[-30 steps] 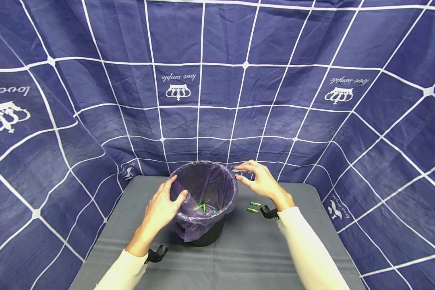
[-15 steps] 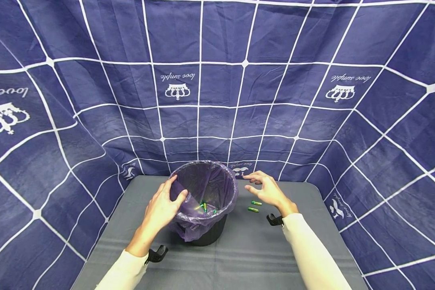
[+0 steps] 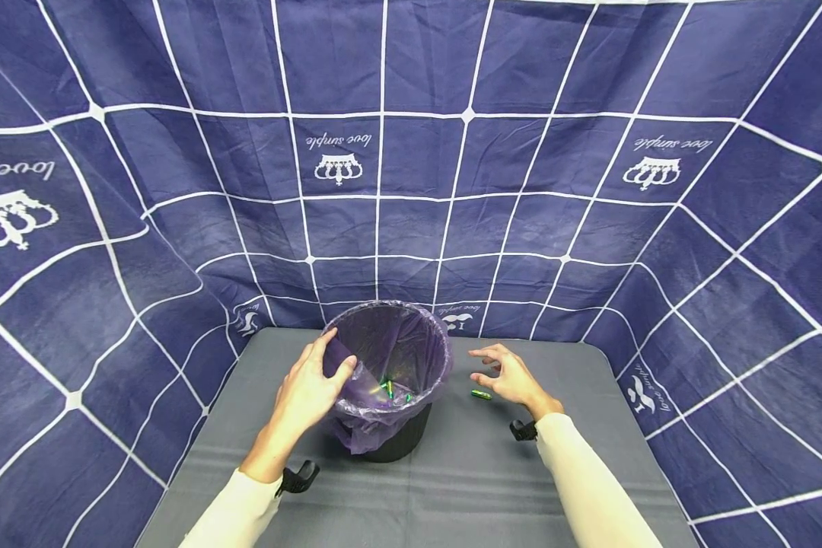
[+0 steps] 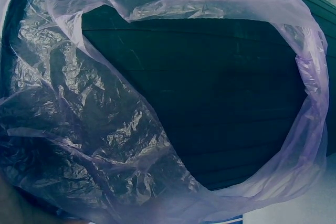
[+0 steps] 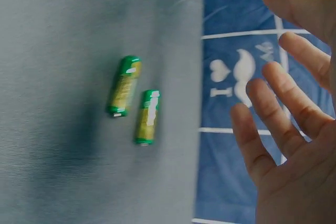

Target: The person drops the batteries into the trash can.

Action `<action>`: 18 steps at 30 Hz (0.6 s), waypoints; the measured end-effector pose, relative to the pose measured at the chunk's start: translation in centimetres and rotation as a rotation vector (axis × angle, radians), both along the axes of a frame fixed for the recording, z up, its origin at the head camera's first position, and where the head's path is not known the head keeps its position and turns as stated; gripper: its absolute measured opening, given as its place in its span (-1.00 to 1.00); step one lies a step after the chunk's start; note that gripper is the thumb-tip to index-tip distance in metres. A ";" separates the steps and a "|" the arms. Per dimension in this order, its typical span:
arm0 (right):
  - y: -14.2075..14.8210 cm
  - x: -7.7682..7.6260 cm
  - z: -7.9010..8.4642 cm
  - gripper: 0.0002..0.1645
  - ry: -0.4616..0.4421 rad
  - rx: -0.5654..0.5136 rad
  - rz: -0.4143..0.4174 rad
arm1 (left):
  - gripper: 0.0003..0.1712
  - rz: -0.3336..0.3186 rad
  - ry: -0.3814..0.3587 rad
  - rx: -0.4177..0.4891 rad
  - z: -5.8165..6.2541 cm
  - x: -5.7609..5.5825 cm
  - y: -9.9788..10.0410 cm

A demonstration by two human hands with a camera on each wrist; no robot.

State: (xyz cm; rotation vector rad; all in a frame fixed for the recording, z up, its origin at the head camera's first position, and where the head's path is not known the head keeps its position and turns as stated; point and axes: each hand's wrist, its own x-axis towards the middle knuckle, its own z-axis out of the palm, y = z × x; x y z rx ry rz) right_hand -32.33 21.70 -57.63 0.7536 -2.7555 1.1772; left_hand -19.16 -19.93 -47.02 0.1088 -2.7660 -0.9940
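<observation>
A black bin (image 3: 393, 443) lined with a thin purple plastic bag (image 3: 438, 346) stands on the grey table. My left hand (image 3: 308, 392) rests at the bin's left rim, thumb and index finger spread apart over the bag; its other fingers are partly hidden. Several green and gold batteries (image 3: 390, 389) lie inside the liner. To the right of the bin, my right hand (image 3: 510, 378) hovers with relaxed, spread fingers and holds nothing. Two more batteries lie side by side below it, a nearer battery (image 5: 124, 86) and another battery (image 5: 147, 117); the head view shows only one, the other covered by the hand.
The grey table (image 3: 466, 472) ends at the back against a blue cloth (image 3: 411, 228) with white lines, which also rises on both sides. In the left wrist view the bag's loose edge (image 4: 310, 87) hangs over the bin's ribbed outer wall (image 4: 210, 93).
My right hand has moved away from the bin's rim, rightward and down over the batteries, now covering one in the head view. My left hand has stayed at the rim.
</observation>
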 end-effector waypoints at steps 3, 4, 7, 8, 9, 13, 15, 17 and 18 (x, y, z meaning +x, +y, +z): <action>0.2 0.0 -1.3 -0.35 -0.052 0.019 -0.007 | -0.11 0.005 0.004 0.003 0.1 0.0 0.0; 0.2 0.1 -1.7 -0.32 -0.071 0.022 -0.004 | -0.10 0.005 0.003 0.005 0.1 0.1 0.1; 0.2 0.3 -2.8 -0.23 -0.110 0.035 0.008 | -0.10 0.008 -0.002 0.008 0.2 0.2 0.1; 0.1 0.4 -3.1 -0.19 -0.116 0.043 0.011 | -0.10 0.009 -0.003 0.008 0.2 0.2 0.1; 0.1 0.5 -3.5 -0.16 -0.120 0.052 0.010 | -0.10 0.011 -0.004 0.007 0.3 0.2 0.1; -0.2 1.0 -4.6 -0.07 -0.114 0.109 -0.022 | -0.11 0.013 -0.003 0.006 0.3 0.2 0.2; -0.4 1.2 -5.1 -0.05 -0.108 0.137 -0.043 | -0.11 0.012 -0.001 0.006 0.3 0.2 0.2; -0.6 1.4 -5.6 -0.04 -0.107 0.160 -0.058 | -0.12 0.015 0.002 0.007 0.3 0.2 0.2; -0.7 1.5 -5.8 -0.04 -0.106 0.171 -0.062 | -0.12 0.016 0.003 0.007 0.2 0.2 0.1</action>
